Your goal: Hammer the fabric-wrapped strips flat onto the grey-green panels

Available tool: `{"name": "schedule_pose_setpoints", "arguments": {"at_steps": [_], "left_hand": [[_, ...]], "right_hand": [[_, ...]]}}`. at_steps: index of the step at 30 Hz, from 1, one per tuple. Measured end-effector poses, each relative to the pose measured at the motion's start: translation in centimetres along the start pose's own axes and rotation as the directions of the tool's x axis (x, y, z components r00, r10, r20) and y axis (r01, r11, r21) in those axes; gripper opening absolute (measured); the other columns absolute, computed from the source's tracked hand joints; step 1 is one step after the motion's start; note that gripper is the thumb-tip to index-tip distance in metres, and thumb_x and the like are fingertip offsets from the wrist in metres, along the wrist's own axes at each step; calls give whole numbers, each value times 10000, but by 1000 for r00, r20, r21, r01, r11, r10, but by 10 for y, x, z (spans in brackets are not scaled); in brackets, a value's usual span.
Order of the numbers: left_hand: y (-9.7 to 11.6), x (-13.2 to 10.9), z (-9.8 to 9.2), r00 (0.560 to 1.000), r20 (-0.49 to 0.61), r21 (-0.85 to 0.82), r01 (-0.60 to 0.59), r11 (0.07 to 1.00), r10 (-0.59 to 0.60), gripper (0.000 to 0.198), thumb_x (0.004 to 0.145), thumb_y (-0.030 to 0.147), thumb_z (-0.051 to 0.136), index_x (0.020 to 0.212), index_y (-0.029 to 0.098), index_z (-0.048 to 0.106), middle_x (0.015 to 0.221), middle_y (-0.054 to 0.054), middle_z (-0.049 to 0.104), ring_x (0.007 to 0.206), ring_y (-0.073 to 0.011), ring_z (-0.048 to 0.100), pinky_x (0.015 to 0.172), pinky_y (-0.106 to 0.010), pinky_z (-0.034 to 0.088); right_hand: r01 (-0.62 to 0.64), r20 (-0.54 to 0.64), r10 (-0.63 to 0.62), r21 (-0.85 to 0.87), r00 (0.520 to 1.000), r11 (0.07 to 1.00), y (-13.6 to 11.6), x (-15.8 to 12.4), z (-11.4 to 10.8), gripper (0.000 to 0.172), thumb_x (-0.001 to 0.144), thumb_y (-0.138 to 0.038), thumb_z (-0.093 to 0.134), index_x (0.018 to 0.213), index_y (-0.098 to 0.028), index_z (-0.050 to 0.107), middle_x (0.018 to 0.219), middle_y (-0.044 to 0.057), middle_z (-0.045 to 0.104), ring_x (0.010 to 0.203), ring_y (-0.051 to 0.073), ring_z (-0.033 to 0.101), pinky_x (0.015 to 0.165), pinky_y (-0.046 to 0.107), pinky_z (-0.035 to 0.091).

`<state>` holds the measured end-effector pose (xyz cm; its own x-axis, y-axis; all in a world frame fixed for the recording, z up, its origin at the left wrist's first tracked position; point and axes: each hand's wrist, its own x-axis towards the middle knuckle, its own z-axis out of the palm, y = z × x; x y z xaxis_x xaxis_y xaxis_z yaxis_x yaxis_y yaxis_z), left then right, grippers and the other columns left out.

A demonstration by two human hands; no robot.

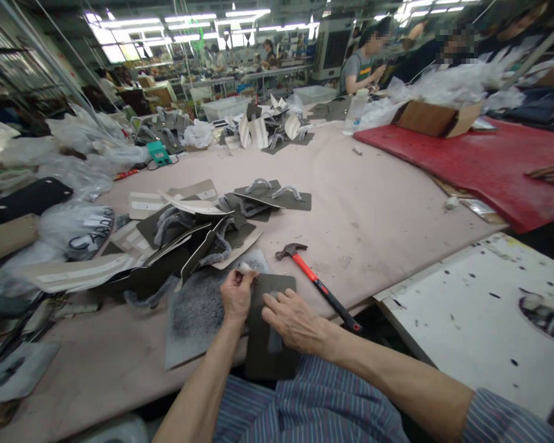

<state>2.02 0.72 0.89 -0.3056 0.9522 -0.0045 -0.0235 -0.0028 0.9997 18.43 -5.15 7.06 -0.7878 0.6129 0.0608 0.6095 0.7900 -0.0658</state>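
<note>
A dark olive-grey panel point(270, 364) with rounded corners lies at the table's front edge, over my lap. My left hand point(235, 296) is closed in a pinch at its upper left edge; a small whitish wad point(245, 267) shows by the fingertips, too blurred to name. My right hand point(295, 317) lies across the panel, its fingers curled over a plastic-wrapped handle point(275, 341) that is partly hidden beneath them. Under and left of the panel is a speckled grey slab point(191, 320). A claw hammer point(311, 274) with a red and black grip rests to the right.
Several similar panels with wrapped handles point(203, 227) are heaped at the left. Further back stand another pile of pieces point(258, 129), a teal box point(159, 154) and a bottle point(356, 111). At right are a red sheet point(466, 160), a carton point(436, 118) and a white table point(471, 307). Other people sit beyond.
</note>
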Motion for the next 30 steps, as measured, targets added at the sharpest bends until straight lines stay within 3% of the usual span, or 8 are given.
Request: {"name": "schedule_pose_setpoints", "arguments": {"at_steps": [3, 8, 13, 16, 19, 23, 26, 30], "left_hand": [[30, -2, -10, 995, -79, -66, -63, 996, 58, 314, 744, 398, 756, 899, 146, 651, 823, -44, 741, 753, -181, 710, 731, -275, 577], [68, -10, -27, 979, -50, 28, -198, 980, 199, 316, 742, 398, 777, 935, 171, 673, 849, -35, 744, 780, -184, 714, 767, -283, 583], [45, -17, -26, 991, 17, 48, -130, 990, 129, 289, 756, 377, 758, 912, 149, 671, 821, -47, 737, 765, -182, 708, 737, -272, 573], [33, -21, -24, 994, 10, 56, -109, 993, 108, 262, 766, 364, 750, 901, 154, 672, 827, -45, 738, 766, -178, 705, 732, -262, 567], [35, -23, -25, 987, -26, 36, -155, 987, 156, 270, 777, 366, 746, 942, 165, 672, 878, -46, 745, 805, -184, 713, 782, -281, 575], [37, -17, -23, 989, 53, 14, -137, 991, 136, 291, 763, 374, 749, 941, 159, 667, 874, -55, 743, 801, -186, 710, 780, -286, 575], [23, -12, -17, 990, 129, -1, -55, 998, 55, 287, 744, 377, 749, 901, 154, 661, 839, -49, 736, 771, -175, 699, 749, -269, 563], [0, -11, -10, 986, 169, -29, 3, 1000, 2, 250, 749, 364, 730, 863, 158, 647, 834, -47, 736, 796, -181, 705, 774, -278, 562]], "right_hand": [[-198, 11, 199, -32, 980, 980, -3, 5, -12, 144, 852, -75, 457, 951, -153, 525, 921, 111, 585, 786, 235, 547, 760, 381, 389], [-511, 42, 510, 100, 859, 854, -8, 6, -27, 166, 880, -148, 468, 1028, -140, 540, 853, 101, 642, 740, 220, 615, 667, 316, 403], [-566, -2, 604, 347, 797, 748, -26, -5, -1, 311, 936, -273, 496, 1225, -166, 536, 985, 85, 706, 835, 232, 676, 694, 308, 464], [-533, -143, 626, 400, 767, 745, -34, -14, 16, 364, 952, -238, 451, 1297, -166, 546, 1063, 107, 708, 880, 239, 688, 751, 327, 493], [-535, -245, 643, 386, 726, 752, -35, -19, 23, 388, 959, -224, 425, 1311, -132, 560, 1078, 140, 703, 896, 246, 692, 795, 345, 506], [-603, -142, 700, 408, 700, 685, -40, -17, 25, 339, 974, -288, 471, 1271, -166, 579, 1064, 114, 713, 889, 239, 699, 758, 322, 506], [-639, -14, 712, 428, 702, 639, -52, -13, 28, 403, 951, -356, 536, 1311, -175, 540, 1045, 99, 722, 874, 261, 705, 734, 339, 510], [-637, 44, 702, 464, 711, 615, -60, -12, 32, 529, 916, -447, 586, 1340, -141, 511, 1031, 126, 718, 897, 297, 697, 756, 370, 510]]}}
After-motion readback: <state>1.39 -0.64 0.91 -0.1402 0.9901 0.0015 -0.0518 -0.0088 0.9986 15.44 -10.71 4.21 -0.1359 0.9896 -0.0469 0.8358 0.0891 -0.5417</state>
